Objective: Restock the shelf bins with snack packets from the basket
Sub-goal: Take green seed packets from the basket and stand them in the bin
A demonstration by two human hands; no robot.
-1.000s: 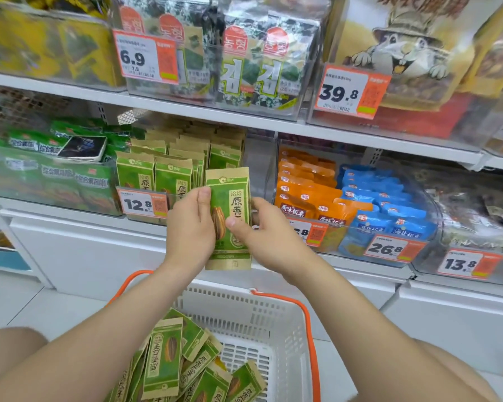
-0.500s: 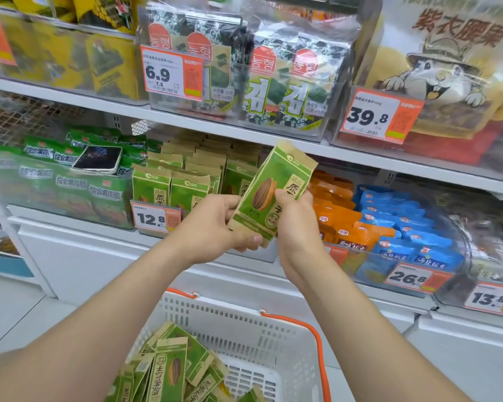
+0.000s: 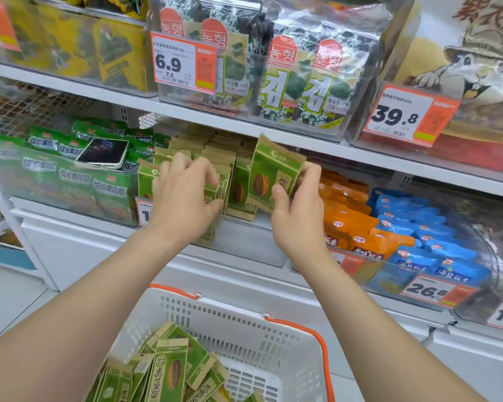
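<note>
Right hand (image 3: 298,207) pinches one green packet (image 3: 273,175) by its lower right edge, thumb on the face, fingers behind; the packet stands tilted at the mouth of the clear bin (image 3: 244,245) on the middle shelf, not yet seated. Left hand (image 3: 183,195) has its fingers curled over the tops of the front packets in the left row (image 3: 215,181), seemingly pressing or parting them; whether it grips one or merely pushes, cannot tell. The bin already holds several rows of the same green-and-tan packets, running back toward the shelf rear, so a good share of stocking looks done. A gap shows at the bin's front right, beside the held packet, likely where it goes. Basket (image 3: 273,323), white with an orange handle, sits low between the arms; a loose heap of packets (image 3: 169,369) lies in its near left corner, with bare floor toward the right. Judgement: task mid-course, bin fairly full but a fair pile left to shelve. Neighbouring bins carry other goods; a phone (image 3: 103,152) rests on the green bags to the left.
</note>
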